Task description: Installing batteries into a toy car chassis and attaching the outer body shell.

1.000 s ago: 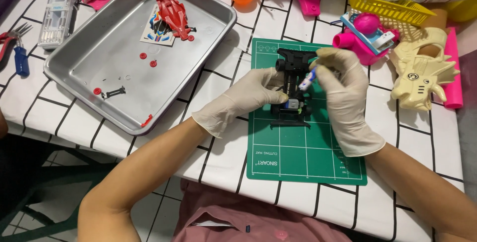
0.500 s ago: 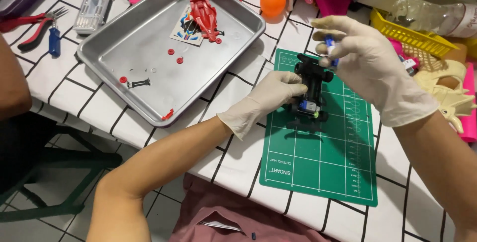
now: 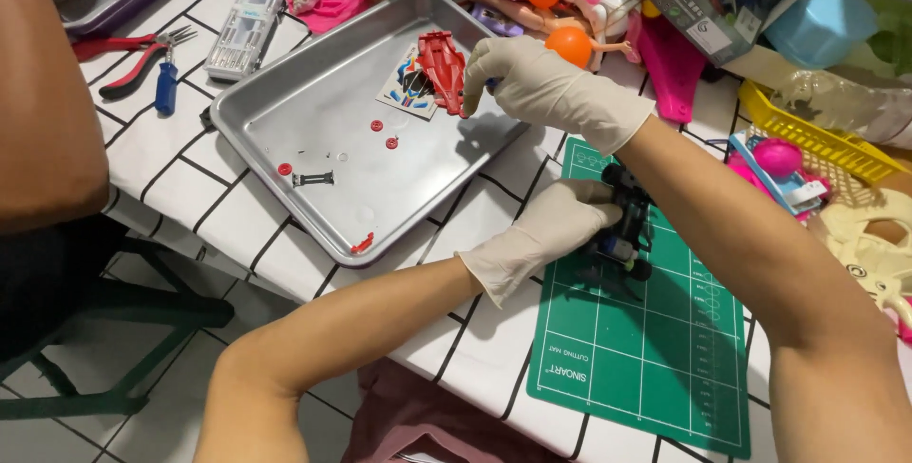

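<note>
While the left hand (image 3: pixel 560 226) pins the small black toy car (image 3: pixel 622 235) down on the green cutting mat (image 3: pixel 655 349), fingers wrapped around its near-left side, the right hand (image 3: pixel 532 83) reaches far left across to the metal tray (image 3: pixel 313 112) — gloved fingers curled at the tray's far right edge, touching or just beside the red car shell (image 3: pixel 442 69). Whether those fingers pinch anything, I cannot tell. Small red wheels (image 3: pixel 377 126) and a sticker sheet (image 3: pixel 408 93) lie in the tray. Red pliers (image 3: pixel 133 50) rest far left on the white gridded table (image 3: pixel 161 150) — an orange ball (image 3: pixel 570 45) sits just beyond the right wrist.
</note>
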